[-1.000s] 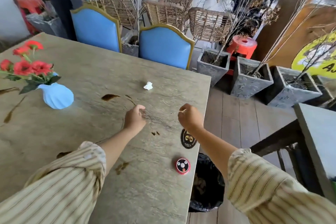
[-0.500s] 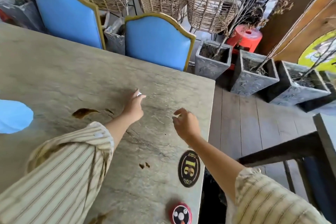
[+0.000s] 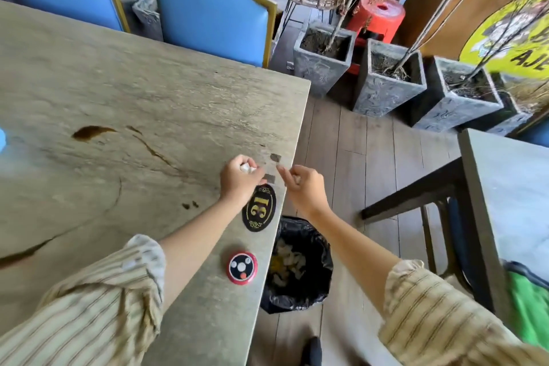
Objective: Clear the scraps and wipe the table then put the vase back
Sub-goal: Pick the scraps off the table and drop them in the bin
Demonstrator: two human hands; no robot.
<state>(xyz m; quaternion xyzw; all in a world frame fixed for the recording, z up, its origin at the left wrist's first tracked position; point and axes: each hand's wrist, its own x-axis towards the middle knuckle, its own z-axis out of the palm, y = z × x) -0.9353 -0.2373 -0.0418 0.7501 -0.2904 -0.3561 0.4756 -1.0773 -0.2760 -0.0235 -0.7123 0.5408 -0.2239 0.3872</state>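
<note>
Head camera view, looking down: a stone-topped table (image 3: 148, 98) filled the left of the frame, brown spill marks (image 3: 92, 131) streaking its surface, a sign that the wiping was likely yet to be done. Two blue chairs (image 3: 214, 12) stood tucked against its far side, and grey concrete planters (image 3: 323, 56) holding dry soil and bare branches lined the wooden floor to the right. A black-lined bin (image 3: 297, 264) sat on the floor just beside the table's near edge, seemingly placed there to catch the rubbish, with pale crumpled scraps already lying inside. Of the vase (image 3: 1, 137), only a blurred blue sliver showed at the far left edge, on the table and well apart from the hands, presumably set aside for the cleaning. On the table near the edge lay an oval black number plaque (image 3: 261, 211) and a round red call button (image 3: 242, 267). The person's left hand (image 3: 241, 178) was curled around a white paper scrap (image 3: 246, 168), held over the plaque, apparently on its way to the bin. The right hand (image 3: 303, 184) hovered just beside it past the table edge, forefinger extended and the other fingers curled; whether they pinched anything could not be told. Two small grey scraps (image 3: 275, 157) lay near the fingertips, and dark crumbs (image 3: 190, 204) dotted the table.
</note>
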